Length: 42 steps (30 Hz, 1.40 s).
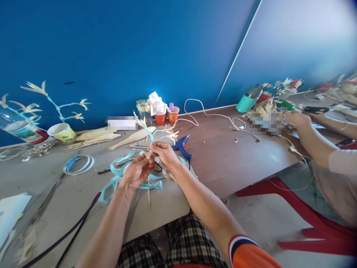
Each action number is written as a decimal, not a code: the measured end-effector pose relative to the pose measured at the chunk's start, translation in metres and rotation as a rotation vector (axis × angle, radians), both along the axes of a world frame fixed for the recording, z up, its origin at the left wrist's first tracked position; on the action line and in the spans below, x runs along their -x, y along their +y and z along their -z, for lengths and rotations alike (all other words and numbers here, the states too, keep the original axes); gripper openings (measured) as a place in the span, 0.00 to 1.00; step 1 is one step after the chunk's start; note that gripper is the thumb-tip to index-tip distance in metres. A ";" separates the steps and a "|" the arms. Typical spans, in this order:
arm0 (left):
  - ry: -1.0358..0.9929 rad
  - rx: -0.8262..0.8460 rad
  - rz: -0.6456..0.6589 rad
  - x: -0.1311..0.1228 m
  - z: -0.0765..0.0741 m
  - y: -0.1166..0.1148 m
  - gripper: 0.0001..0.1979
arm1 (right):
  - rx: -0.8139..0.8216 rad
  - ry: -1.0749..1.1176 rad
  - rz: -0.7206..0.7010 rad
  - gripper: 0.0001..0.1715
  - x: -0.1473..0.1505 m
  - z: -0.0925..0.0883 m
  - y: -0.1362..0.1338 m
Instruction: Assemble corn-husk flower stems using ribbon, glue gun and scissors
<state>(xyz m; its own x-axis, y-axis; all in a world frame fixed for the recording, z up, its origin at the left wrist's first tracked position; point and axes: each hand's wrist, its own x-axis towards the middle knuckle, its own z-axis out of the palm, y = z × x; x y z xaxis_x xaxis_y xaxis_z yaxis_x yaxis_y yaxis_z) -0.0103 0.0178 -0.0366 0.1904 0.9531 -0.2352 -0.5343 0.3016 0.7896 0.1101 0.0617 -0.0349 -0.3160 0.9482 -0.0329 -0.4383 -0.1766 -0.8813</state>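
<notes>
Both hands meet over the near part of the table. My right hand (166, 155) pinches the stem of a handmade flower branch (152, 136), which stands up from the fingers. Its stem is wrapped in light blue tape, with pale dried-leaf petals at the tips. Just below, my left hand (138, 170) has thumb and fingertips closed at the lower end of the same stem; the exact contact is partly hidden. Loops of light blue ribbon (113, 183) lie beneath and around the hands. A blue glue gun (182, 147) rests to the right of them.
Dried husks (97, 134), a paper cup (61, 132) holding another flower branch, and a tape roll (78, 165) lie left. Red cups (160, 118) and a white cable (214, 114) are by the wall. At right, a co-worker's hand (297, 121) works near a green bottle (248, 101).
</notes>
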 end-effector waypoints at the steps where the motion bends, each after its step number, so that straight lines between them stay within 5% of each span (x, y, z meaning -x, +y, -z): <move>1: 0.009 0.001 0.012 0.001 0.000 0.000 0.08 | -0.001 0.003 -0.011 0.13 -0.001 0.000 0.000; 20: 0.331 -0.143 -0.161 -0.006 0.007 0.002 0.07 | -0.055 -0.029 0.052 0.11 -0.004 0.001 0.005; 28: 0.640 -0.272 -0.268 -0.007 0.003 0.000 0.05 | -0.043 -0.016 0.045 0.12 -0.003 0.000 0.005; 35: 0.660 -0.265 -0.272 -0.006 0.007 0.003 0.05 | -0.051 -0.008 0.025 0.12 -0.002 0.004 0.007; 42: 0.588 -0.167 -0.415 0.007 0.017 0.012 0.08 | -0.204 -0.385 0.034 0.15 0.001 0.007 0.004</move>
<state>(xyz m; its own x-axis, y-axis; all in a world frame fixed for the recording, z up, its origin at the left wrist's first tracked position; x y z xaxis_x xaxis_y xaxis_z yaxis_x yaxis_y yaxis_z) -0.0172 0.0299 -0.0535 -0.3068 0.9512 -0.0328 -0.0527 0.0174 0.9985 0.1090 0.0662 -0.0420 -0.2861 0.9570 0.0468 -0.0733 0.0268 -0.9969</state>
